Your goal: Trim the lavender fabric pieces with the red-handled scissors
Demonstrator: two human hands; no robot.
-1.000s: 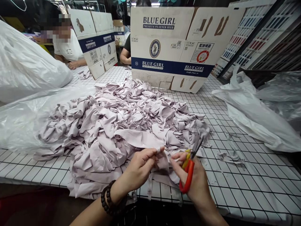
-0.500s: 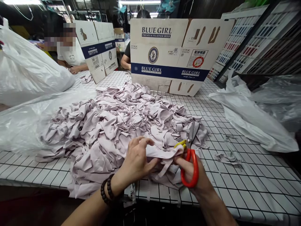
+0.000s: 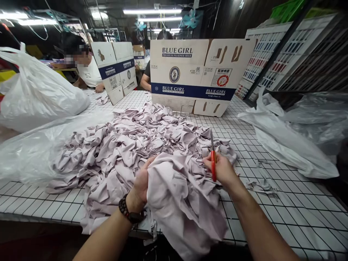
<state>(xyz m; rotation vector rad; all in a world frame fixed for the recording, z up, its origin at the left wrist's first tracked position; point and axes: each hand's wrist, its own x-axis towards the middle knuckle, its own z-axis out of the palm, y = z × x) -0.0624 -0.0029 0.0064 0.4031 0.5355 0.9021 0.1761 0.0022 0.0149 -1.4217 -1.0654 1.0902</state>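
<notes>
A pale pinkish-grey piece of fabric [image 3: 176, 203] hangs in front of me, its lower part over the table's front edge. My left hand [image 3: 140, 183] grips its left upper side, the fingers hidden behind the cloth. In my right hand [image 3: 224, 169] are scissors [image 3: 213, 167] with a red handle, blades pointing up and away. The right thumb and fingertips are pinched at the fabric's upper right edge. Behind both hands spreads a large heap of the same fabric [image 3: 116, 145].
Printed cardboard boxes [image 3: 176, 74] stand beyond the heap on the grid-patterned table [image 3: 274, 221]. White plastic bags [image 3: 40, 90] lie left, and another plastic bag [image 3: 282, 137] right. Fabric scraps [image 3: 262, 186] lie near my right arm. Two people sit across the table.
The fabric piece has been raised and spread out before me. My left hand has moved left onto its side. The scissors have turned more upright, and the view has tilted up slightly.
</notes>
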